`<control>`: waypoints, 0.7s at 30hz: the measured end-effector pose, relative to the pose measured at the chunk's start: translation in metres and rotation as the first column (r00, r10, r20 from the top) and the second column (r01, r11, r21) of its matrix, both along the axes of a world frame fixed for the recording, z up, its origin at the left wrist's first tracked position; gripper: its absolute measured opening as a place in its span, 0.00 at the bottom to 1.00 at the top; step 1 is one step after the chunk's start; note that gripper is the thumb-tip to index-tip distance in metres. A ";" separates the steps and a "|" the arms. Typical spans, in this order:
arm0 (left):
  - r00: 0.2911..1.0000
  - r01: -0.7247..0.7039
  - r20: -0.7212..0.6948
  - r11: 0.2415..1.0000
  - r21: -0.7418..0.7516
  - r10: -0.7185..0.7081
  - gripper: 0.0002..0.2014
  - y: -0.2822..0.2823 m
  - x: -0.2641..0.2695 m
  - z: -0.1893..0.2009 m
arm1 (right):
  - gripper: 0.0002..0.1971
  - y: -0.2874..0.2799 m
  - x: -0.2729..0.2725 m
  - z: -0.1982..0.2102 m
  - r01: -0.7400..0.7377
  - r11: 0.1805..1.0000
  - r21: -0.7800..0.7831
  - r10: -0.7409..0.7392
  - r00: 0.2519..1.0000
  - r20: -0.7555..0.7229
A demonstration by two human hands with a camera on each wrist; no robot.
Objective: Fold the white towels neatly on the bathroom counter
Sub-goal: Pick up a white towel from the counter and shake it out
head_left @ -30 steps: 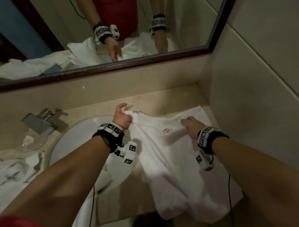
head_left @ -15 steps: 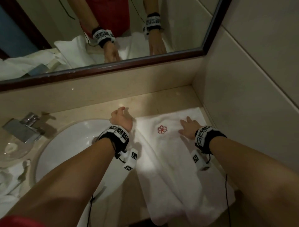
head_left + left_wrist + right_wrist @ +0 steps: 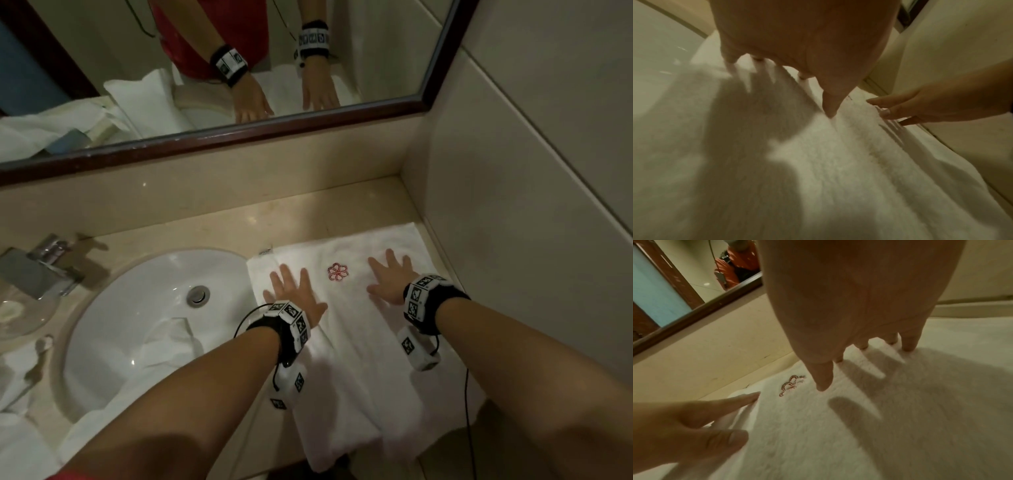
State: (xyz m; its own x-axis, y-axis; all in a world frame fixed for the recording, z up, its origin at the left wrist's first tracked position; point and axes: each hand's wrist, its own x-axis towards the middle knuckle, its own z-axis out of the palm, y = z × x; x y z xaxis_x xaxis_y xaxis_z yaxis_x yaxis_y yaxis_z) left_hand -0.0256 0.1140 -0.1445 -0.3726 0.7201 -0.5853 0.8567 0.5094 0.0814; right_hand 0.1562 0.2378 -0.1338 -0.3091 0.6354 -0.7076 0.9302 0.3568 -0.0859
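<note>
Your left hand (image 3: 294, 297) and right hand (image 3: 390, 281) press the white towel (image 3: 356, 359) to the tabletop (image 3: 212, 226), fingers (image 3: 285, 276) spread wide, flat.

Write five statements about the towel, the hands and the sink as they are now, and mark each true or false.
1. Both hands lie flat with spread fingers on the white towel. True: left hand, right hand.
2. The red flower embroidery sits between the two hands. True.
3. The towel lies wholly on the counter. False: its near end hangs over the front edge.
4. The sink is to the right of the towel. False: it is to the left, with more white cloth draped into it.
5. The right hand pinches a towel corner. False: its fingers are straight, pressing down.
</note>
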 end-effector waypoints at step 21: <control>0.998 0.027 -0.059 0.999 0.033 -0.025 0.48 0.087 -0.064 -0.004 | 0.36 0.092 -0.048 -0.002 -0.019 0.996 0.087 0.024 0.998 -0.062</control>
State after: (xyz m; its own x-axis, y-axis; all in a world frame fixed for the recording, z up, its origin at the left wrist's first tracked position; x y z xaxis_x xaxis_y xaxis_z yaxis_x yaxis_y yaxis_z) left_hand -0.0899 0.2015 -0.1482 -0.3866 0.7488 -0.5384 0.8732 0.4850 0.0476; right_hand 0.1087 0.3301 -0.1354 -0.3655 0.6859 -0.6293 0.9160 0.3851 -0.1124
